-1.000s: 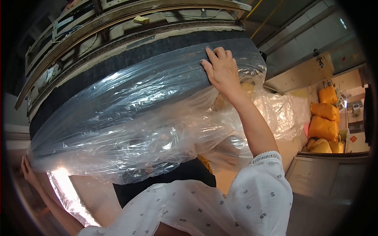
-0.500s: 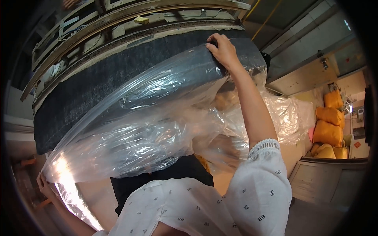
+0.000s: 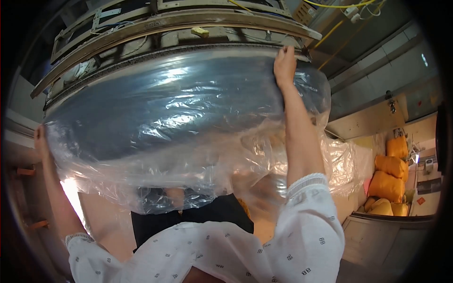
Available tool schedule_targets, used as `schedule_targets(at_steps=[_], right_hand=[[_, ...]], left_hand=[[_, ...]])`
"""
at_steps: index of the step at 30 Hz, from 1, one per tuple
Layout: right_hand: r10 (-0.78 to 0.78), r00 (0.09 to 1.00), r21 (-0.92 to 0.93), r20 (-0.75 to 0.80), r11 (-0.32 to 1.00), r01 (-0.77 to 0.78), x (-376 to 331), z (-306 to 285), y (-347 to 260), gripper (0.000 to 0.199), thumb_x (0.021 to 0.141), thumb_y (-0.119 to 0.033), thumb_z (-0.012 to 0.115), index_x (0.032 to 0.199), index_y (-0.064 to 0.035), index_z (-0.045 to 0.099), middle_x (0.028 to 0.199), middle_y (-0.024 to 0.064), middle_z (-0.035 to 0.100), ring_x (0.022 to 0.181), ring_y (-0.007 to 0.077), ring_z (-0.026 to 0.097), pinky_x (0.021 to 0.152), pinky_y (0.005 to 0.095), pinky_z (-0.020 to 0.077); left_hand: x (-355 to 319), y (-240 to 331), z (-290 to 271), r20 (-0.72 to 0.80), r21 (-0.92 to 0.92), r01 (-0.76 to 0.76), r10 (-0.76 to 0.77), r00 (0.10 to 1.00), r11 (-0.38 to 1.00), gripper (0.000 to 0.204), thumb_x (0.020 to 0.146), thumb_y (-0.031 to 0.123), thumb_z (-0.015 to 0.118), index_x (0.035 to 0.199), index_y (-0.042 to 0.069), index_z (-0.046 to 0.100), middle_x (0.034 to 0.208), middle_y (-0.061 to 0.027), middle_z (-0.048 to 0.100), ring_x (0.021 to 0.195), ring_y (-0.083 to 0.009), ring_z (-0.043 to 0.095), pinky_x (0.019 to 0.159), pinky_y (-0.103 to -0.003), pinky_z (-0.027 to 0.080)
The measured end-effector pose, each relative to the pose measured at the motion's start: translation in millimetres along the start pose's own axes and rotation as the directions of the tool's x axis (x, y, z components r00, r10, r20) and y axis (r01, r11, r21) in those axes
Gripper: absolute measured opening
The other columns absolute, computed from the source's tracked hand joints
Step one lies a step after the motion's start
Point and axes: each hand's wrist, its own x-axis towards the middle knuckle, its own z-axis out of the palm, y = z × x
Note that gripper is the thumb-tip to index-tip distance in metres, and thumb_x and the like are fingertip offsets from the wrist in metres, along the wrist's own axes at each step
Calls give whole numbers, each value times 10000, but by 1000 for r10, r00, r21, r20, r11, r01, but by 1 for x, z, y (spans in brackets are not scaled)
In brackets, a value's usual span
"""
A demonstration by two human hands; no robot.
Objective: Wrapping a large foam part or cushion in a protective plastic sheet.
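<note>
A clear, crinkled plastic sheet (image 3: pixel 174 120) lies over a long dark padded surface (image 3: pixel 108 127), and its near part hangs loosely toward my body. At the far right, my right hand (image 3: pixel 285 68) is closed on the sheet's far edge, beside the bench's back rim. My left hand (image 3: pixel 41 140) is at the far left corner, its fingers closed on the sheet there, partly hidden by the picture's dark rim. Both arms are stretched wide, with the sheet pulled fairly taut between them along the back.
Behind the bench runs a wooden and metal frame (image 3: pixel 188 21) with a small yellow block (image 3: pixel 200 32) on it. Yellow cables (image 3: pixel 330 35) hang at the upper right. More crumpled plastic (image 3: pixel 347 162) trails right, toward stacked orange bundles (image 3: pixel 389 181). An orange bracket (image 3: pixel 26 171) sticks out at left.
Both hands have moved away from my body, the left one upward and the right one slightly right. The sheet's far edge now reaches the back rim, covering dark surface that was bare.
</note>
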Motion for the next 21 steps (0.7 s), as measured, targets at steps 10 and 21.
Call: schedule_targets(at_steps=[10,21], right_hand=[[0,999,89,50,996,-5,13,30,20,138,822,-149,558,887,-28,572,927,179,541,881,339,537,793,383,423],[167,986,71,23,983,-168,15,29,14,273,799,-198,601,898,23,475,982,169,429,910,311,445,844,372,362]], left_hand=[[71,-3,79,63,-247,99,-86,994,964,386,847,314,624,1114,36,623,1096,-67,607,1021,-146,530,903,-234,361],[100,-51,82,-119,218,6,20,993,976,424,822,387,620,1061,37,612,963,-52,604,904,-157,540,834,-253,395]])
